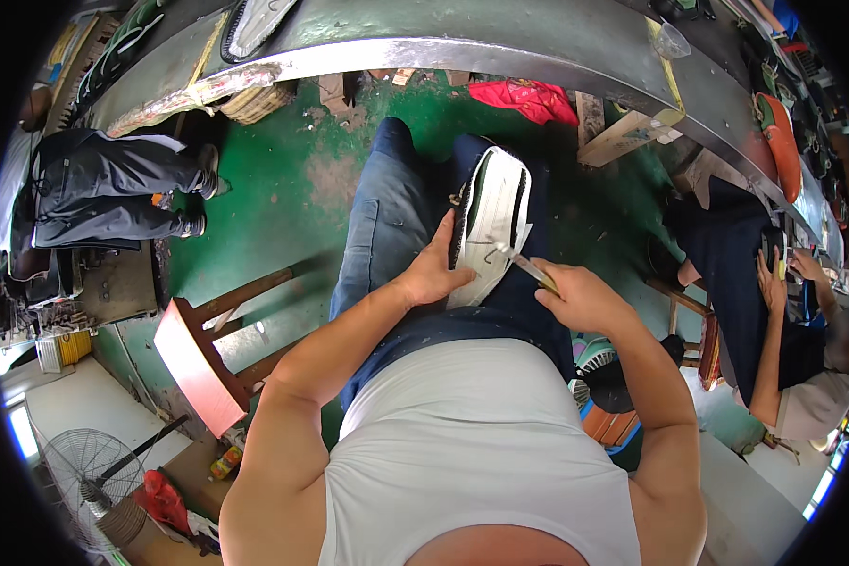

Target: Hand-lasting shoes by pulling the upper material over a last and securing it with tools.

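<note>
An upturned shoe [492, 203] lies lengthwise across my lap, its pale underside facing up inside a dark, ridged edge. My left hand [435, 270] grips it along the left side, with the thumb over the sole and the other fingers at the edge. From the right, my right hand [580, 297] is closed round the yellowish handle of a slim metal-shafted tool [523, 260]. The tool's metal end reaches the middle of the sole. Whether that end is hooked or hammer-shaped I cannot tell. A loose white flap stands out at the shoe's right side.
A long metal-edged workbench [424, 55] curves across the far side, with another shoe sole [258, 24] on it. Co-workers sit at left and right. A wooden stool [198, 368] stands at my left, a fan [90, 486] behind it. Red cloth [526, 99] lies under the bench.
</note>
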Available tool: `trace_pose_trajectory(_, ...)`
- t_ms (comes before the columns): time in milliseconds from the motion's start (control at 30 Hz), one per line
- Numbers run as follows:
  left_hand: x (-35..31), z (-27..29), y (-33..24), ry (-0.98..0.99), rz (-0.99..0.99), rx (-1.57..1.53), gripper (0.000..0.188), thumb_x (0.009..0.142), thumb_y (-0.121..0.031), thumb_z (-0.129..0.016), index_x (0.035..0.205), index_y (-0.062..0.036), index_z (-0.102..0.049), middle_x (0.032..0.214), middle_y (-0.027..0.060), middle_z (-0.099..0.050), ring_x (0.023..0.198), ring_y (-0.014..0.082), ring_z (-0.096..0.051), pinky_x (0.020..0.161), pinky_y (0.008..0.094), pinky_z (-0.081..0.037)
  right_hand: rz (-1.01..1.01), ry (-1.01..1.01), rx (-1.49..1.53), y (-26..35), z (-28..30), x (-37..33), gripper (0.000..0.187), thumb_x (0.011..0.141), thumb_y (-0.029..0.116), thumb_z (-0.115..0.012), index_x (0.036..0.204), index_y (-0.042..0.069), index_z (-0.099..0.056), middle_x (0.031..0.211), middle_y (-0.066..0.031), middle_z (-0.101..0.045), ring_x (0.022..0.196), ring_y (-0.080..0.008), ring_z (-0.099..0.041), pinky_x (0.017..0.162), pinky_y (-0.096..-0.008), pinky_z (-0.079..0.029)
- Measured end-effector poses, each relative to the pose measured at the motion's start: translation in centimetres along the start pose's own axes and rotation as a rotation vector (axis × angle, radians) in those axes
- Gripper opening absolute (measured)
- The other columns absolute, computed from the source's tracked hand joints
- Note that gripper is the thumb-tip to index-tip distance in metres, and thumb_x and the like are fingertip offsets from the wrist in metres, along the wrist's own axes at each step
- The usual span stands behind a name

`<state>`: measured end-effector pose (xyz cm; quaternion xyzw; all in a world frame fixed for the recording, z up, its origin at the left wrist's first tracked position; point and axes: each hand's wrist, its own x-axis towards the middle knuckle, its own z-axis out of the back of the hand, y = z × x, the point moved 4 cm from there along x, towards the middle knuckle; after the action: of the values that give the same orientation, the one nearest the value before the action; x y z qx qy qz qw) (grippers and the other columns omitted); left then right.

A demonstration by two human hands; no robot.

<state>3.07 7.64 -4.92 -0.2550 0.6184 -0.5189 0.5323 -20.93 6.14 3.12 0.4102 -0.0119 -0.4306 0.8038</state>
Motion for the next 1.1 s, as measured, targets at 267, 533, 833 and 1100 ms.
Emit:
trace_pose_trajectory(267,1.3,-1.0,1.5,0.03,0.002,-0.724,0.074,0.102,-0.03,-0.043,0.158,0.0018,-0.007,0.162,0.0156,-0.024,0.146,0.022,-0.029,0.118,0.0303,-0.023,-0.069,0.237,-0.51,2.8,-0.8,3.5,0.023,0.089,0.018,-0.064,0.103,0.0,-0.061,0.088,-0.0209,-0.067,0.083,-0.0404,-0.066,0.075,-0.047,-0.053)
trace_pose_trajectory(533,2.3,-0.1,3.4,-0.506,0.026,-0.002,0.052,0.108,-0.032,-0.032,0.141,0.0047,-0.047,0.141,0.0263,-0.052,0.13,0.0374,-0.052,0.109,0.0362,-0.04,0.011,0.096,-0.037,1.0,-2.7,3.3,0.028,0.089,0.018,-0.065,0.107,-0.001,-0.058,0.095,-0.0233,-0.066,0.089,-0.0426,-0.064,0.081,-0.0486,-0.052)
trace_pose_trajectory(833,1.7,0.1,-0.1,-0.29,-0.311,0.513,0.055,0.102,-0.022,-0.047,0.154,-0.0126,-0.033,0.159,0.0251,-0.021,0.142,0.0421,-0.035,0.112,0.0406,-0.04,-0.012,-0.318,-0.197,-2.7,-3.3,5.6,0.03,0.089,0.017,-0.065,0.112,-0.001,-0.058,0.099,-0.02,-0.066,0.088,-0.0392,-0.066,0.076,-0.0476,-0.053)
trace_pose_trajectory(1100,3.0,1.3,-2.2,-0.121,-0.134,0.716,0.061,0.1,-0.026,-0.052,0.156,-0.0248,-0.029,0.16,0.0299,-0.011,0.136,0.0468,-0.041,0.109,0.0434,-0.045,-0.414,0.116,0.34,-2.4,1.9,6.0,0.027,0.098,0.025,-0.057,0.102,-0.002,-0.059,0.079,-0.0195,-0.065,0.07,-0.0379,-0.065,0.07,-0.0431,-0.053)
